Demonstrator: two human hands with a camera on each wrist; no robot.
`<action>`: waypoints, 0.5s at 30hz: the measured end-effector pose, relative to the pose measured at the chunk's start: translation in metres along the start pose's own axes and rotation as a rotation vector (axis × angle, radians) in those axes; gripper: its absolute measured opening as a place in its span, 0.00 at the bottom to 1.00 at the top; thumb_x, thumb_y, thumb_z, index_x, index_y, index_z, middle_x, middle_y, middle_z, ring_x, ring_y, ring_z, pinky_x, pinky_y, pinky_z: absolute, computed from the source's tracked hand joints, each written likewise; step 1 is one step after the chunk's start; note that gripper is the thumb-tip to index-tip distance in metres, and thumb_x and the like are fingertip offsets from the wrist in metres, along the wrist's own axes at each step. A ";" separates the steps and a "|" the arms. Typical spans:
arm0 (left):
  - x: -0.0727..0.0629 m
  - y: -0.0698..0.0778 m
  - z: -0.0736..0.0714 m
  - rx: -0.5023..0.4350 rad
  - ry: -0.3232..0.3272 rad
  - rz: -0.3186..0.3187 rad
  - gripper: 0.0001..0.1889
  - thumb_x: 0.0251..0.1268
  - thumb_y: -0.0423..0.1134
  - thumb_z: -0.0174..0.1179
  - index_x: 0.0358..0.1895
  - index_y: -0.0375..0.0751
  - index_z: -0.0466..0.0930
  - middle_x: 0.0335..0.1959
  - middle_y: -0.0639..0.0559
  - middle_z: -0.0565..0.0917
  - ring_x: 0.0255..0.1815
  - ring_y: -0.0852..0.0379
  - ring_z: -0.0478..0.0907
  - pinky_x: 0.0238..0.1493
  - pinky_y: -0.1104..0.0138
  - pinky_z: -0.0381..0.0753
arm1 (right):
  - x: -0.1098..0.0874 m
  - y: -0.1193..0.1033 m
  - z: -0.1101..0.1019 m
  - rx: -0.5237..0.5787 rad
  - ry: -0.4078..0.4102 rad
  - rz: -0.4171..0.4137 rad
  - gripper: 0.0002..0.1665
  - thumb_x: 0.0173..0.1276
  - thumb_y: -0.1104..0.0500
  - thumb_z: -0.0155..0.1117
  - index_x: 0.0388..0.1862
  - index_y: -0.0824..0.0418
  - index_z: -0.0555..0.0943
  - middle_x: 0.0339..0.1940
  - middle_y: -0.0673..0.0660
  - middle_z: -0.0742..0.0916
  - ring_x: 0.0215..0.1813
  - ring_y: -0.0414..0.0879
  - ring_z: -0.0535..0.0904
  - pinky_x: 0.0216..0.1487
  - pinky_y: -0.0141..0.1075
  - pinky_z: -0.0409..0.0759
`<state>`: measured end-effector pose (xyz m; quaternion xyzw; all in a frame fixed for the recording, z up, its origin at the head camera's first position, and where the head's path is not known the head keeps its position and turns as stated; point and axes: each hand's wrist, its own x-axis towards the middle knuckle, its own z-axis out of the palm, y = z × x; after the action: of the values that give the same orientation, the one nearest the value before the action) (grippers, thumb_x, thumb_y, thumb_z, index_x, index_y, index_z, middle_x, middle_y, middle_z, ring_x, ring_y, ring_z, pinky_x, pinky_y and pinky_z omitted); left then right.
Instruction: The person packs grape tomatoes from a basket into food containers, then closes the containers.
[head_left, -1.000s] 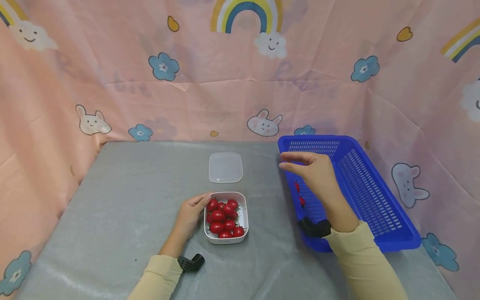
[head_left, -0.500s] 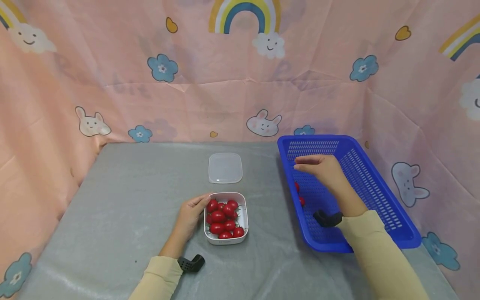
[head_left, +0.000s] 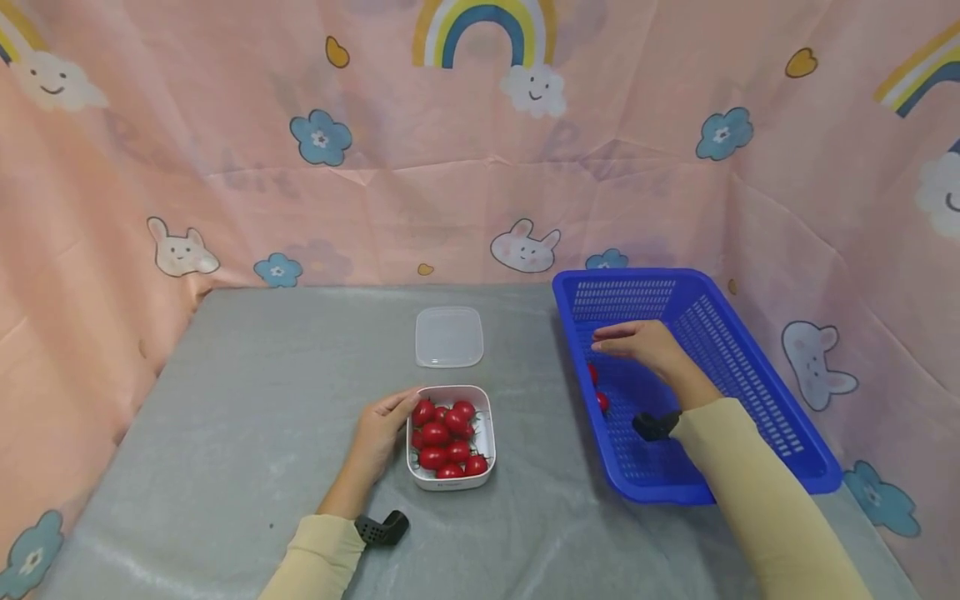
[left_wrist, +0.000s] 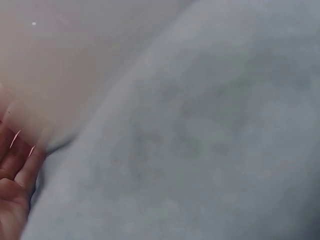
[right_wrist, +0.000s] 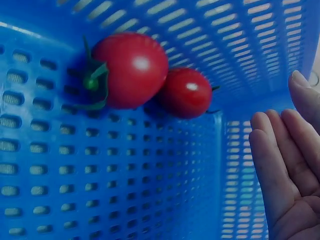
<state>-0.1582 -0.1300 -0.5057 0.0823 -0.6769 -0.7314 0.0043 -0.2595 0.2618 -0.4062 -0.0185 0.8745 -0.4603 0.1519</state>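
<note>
My left hand (head_left: 378, 429) holds the left back corner of a white square food container (head_left: 450, 482), thumb at the rim. Cherry tomatoes (head_left: 436, 433), several of them red with green stems, fill most of that container. In the left wrist view, the fingers (left_wrist: 31, 165) lie against its pale, blurred wall. Over the inside of a blue plastic basket (head_left: 757, 367) hovers my right hand (head_left: 648, 346), fingers extended and thumb apart, with nothing between them. Two cherry tomatoes (right_wrist: 132, 70) lie at the basket's side wall, in front of the right fingertips in the right wrist view.
A clear square lid (head_left: 449, 337) lies flat on the grey tablecloth (head_left: 285, 375) behind the container. The basket has raised slotted walls and stands at the table's right side. A pink printed curtain (head_left: 420, 192) closes off the back and sides.
My right hand has moved from over the basket's left rim to the right, then lower into the basket. The left hand and the container have stayed in place.
</note>
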 end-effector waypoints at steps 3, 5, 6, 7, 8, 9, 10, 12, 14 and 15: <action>0.000 0.001 -0.001 0.002 -0.004 0.009 0.19 0.68 0.36 0.62 0.55 0.24 0.81 0.47 0.52 0.90 0.48 0.73 0.81 0.54 0.78 0.77 | 0.003 0.004 0.000 0.030 -0.025 0.021 0.34 0.66 0.47 0.70 0.64 0.67 0.78 0.57 0.59 0.87 0.52 0.38 0.86 0.67 0.48 0.75; 0.000 0.001 -0.001 -0.005 -0.006 0.006 0.19 0.68 0.36 0.62 0.55 0.24 0.81 0.47 0.52 0.90 0.47 0.73 0.81 0.54 0.78 0.77 | 0.004 0.008 0.000 0.042 -0.043 0.035 0.34 0.67 0.49 0.69 0.65 0.69 0.77 0.57 0.59 0.87 0.53 0.39 0.86 0.67 0.47 0.75; 0.000 0.001 -0.001 -0.009 -0.005 0.002 0.19 0.68 0.36 0.62 0.55 0.23 0.81 0.46 0.52 0.90 0.47 0.73 0.81 0.54 0.78 0.77 | 0.004 0.009 0.000 0.043 -0.054 0.039 0.34 0.68 0.49 0.68 0.65 0.69 0.76 0.57 0.59 0.87 0.53 0.39 0.86 0.67 0.46 0.76; 0.000 0.001 -0.001 -0.011 -0.005 -0.001 0.19 0.68 0.36 0.62 0.55 0.24 0.81 0.46 0.52 0.90 0.47 0.73 0.81 0.54 0.78 0.76 | 0.004 0.010 0.000 0.052 -0.064 0.043 0.34 0.68 0.50 0.68 0.65 0.70 0.76 0.57 0.59 0.87 0.53 0.39 0.86 0.67 0.46 0.76; 0.000 0.001 -0.001 -0.007 -0.004 -0.001 0.19 0.68 0.36 0.62 0.55 0.24 0.81 0.46 0.52 0.90 0.47 0.73 0.81 0.55 0.78 0.76 | 0.005 0.012 0.000 0.046 -0.071 0.044 0.33 0.68 0.51 0.68 0.65 0.70 0.76 0.57 0.59 0.87 0.53 0.38 0.86 0.66 0.45 0.77; 0.000 0.001 -0.001 -0.002 -0.002 0.000 0.19 0.68 0.36 0.62 0.54 0.24 0.81 0.47 0.52 0.90 0.47 0.74 0.81 0.55 0.78 0.76 | 0.005 0.012 0.001 0.052 -0.078 0.049 0.33 0.68 0.51 0.68 0.65 0.71 0.75 0.57 0.59 0.87 0.52 0.38 0.86 0.66 0.45 0.77; 0.001 0.000 -0.001 -0.004 0.001 -0.008 0.19 0.67 0.36 0.62 0.54 0.24 0.81 0.46 0.53 0.90 0.47 0.74 0.81 0.55 0.78 0.76 | 0.005 0.013 0.001 0.048 -0.089 0.048 0.34 0.68 0.52 0.68 0.65 0.72 0.75 0.57 0.60 0.87 0.52 0.38 0.86 0.65 0.45 0.77; 0.001 0.000 -0.001 -0.002 0.004 -0.013 0.18 0.67 0.36 0.62 0.54 0.25 0.82 0.46 0.53 0.90 0.47 0.73 0.81 0.55 0.78 0.76 | 0.006 0.014 0.002 0.059 -0.102 0.056 0.33 0.68 0.54 0.68 0.65 0.74 0.74 0.57 0.62 0.87 0.51 0.38 0.86 0.64 0.45 0.78; 0.001 0.000 -0.001 -0.001 0.001 -0.013 0.18 0.67 0.36 0.62 0.54 0.26 0.82 0.46 0.53 0.90 0.47 0.73 0.81 0.55 0.77 0.75 | 0.007 0.014 0.004 0.067 -0.108 0.069 0.33 0.68 0.55 0.68 0.65 0.75 0.74 0.57 0.63 0.87 0.50 0.38 0.86 0.63 0.45 0.79; 0.001 0.000 -0.001 -0.003 0.001 -0.014 0.18 0.67 0.36 0.62 0.54 0.26 0.82 0.45 0.54 0.90 0.47 0.72 0.81 0.55 0.77 0.75 | 0.007 0.014 0.004 0.073 -0.109 0.079 0.33 0.68 0.56 0.68 0.64 0.75 0.74 0.57 0.64 0.87 0.49 0.38 0.87 0.63 0.45 0.79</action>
<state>-0.1592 -0.1311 -0.5060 0.0873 -0.6752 -0.7325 -0.0006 -0.2636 0.2654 -0.4217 -0.0033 0.8475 -0.4841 0.2178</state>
